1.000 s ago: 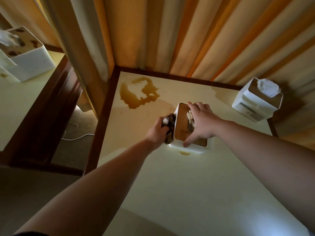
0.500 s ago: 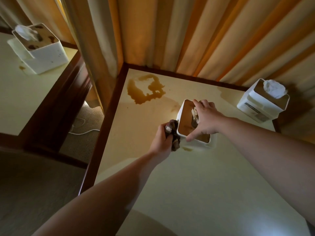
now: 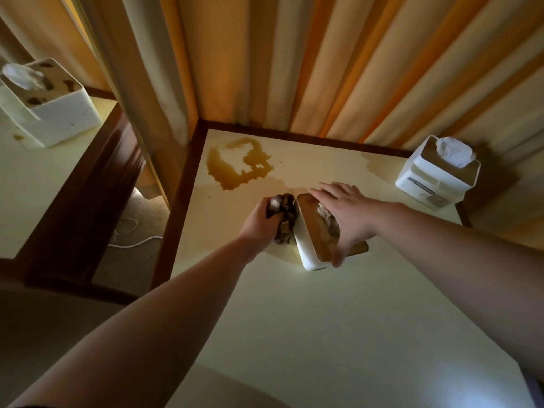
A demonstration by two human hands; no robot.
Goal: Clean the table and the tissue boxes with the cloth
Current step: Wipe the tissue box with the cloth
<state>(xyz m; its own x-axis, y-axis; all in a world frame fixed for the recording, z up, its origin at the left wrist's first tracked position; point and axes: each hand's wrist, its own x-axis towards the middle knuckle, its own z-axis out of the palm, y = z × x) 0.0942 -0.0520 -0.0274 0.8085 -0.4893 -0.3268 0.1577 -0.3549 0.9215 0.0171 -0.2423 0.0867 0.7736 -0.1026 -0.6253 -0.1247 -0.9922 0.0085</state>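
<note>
Since the earlier frame the right hand (image 3: 347,213) has flattened out: its fingers, which were curled over the top of the near tissue box (image 3: 309,248), now lie almost straight across the brown lid, and the thumb reaches down at the front edge. This box stands on the cream table (image 3: 323,334), a little tilted as it seems, though the hand hides much of it. At its left wall the left hand (image 3: 260,222) grips a dark crumpled cloth (image 3: 284,219), fingers closed round it, and the cloth touches the box side. Behind them, near the far left corner, a brown spill (image 3: 235,166) lies on the table. A second tissue box (image 3: 435,178) stands at the far right edge, well apart. On another table at the left is a third tissue box (image 3: 59,113) with brown spots on its lid. Striped curtains (image 3: 323,60) hang behind.
</note>
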